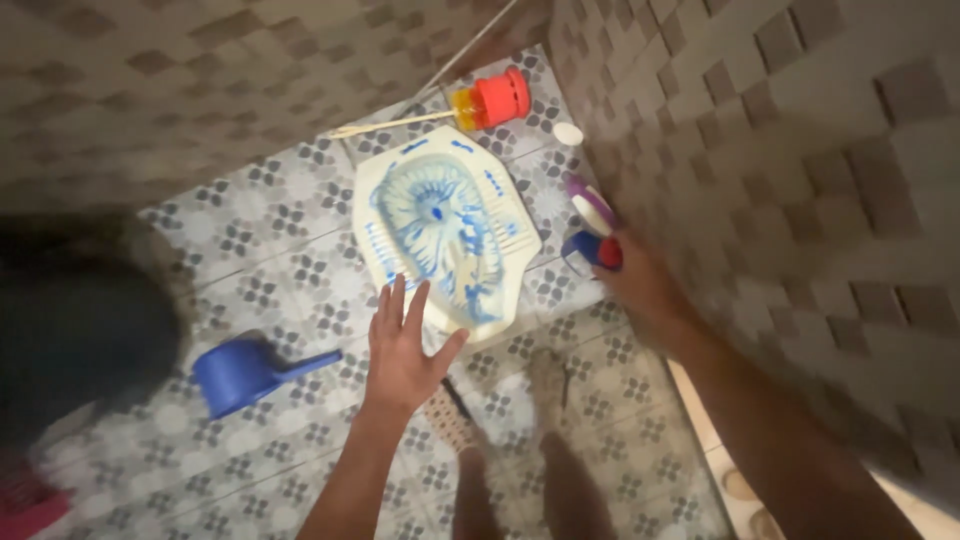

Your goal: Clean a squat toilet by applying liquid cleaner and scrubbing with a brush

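The right hand [640, 285] is wrapped around a blue bottle with a red cap [592, 250], close against the tiled wall [800, 150]; the picture is blurred there, so the fingers cannot be told apart, but the bottle sits inside the grasp with its red end poking out on the side toward the pan. Just above that hand a white and purple bottle [590, 205] leans by the wall, touching or nearly touching the blue one, which of the two I cannot tell.

The left hand [405, 345] holds nothing. Its fingers are spread wide, palm down, thumb out to the right, and its fingertips lie over the near rim of the white squat toilet pan [375, 235], whose bowl is streaked all over with blue liquid. Whether the hand touches the rim or hovers above it cannot be told.

To the left of the left hand and a little lower, a blue scoop with a handle [245, 375] lies on the patterned floor tiles [260, 270], well apart from it. Beyond the pan, far from both hands, a toilet brush with a red and yellow head [480, 102] lies by the wall, and a small white round object [568, 133] sits beside it. Below the left hand the person's own feet [545, 395] stand on the floor
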